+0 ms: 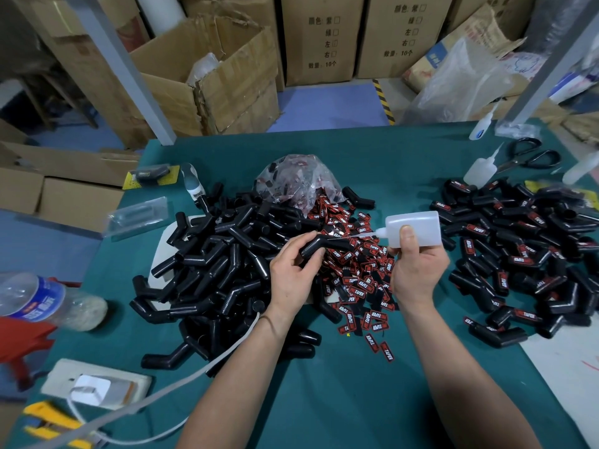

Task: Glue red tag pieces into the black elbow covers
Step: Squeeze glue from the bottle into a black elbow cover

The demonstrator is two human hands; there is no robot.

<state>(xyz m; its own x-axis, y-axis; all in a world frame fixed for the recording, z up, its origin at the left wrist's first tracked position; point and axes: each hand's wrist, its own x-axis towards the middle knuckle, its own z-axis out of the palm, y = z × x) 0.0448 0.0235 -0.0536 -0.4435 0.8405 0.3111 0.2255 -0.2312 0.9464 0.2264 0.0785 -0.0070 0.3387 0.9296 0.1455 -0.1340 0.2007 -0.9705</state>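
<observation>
My left hand (pixel 291 273) grips one black elbow cover (pixel 324 246) above the table's middle. My right hand (pixel 416 270) holds a white glue bottle (pixel 418 226) tipped sideways, its thin nozzle pointing left and touching the held cover. A heap of bare black elbow covers (pixel 220 254) lies to the left. Loose red tag pieces (pixel 359 280) printed TAPER spill between my hands from a clear plastic bag (pixel 295 179). On the right lies a pile of covers with red tags on them (pixel 518 254).
The green table (pixel 340 400) carries spare glue bottles (pixel 481 168) and black scissors (pixel 531 155) at the back right, a water bottle (pixel 42 299) at the left edge, and a power strip (pixel 94 382) with a white cable at front left. Cardboard boxes (pixel 207 72) stand behind.
</observation>
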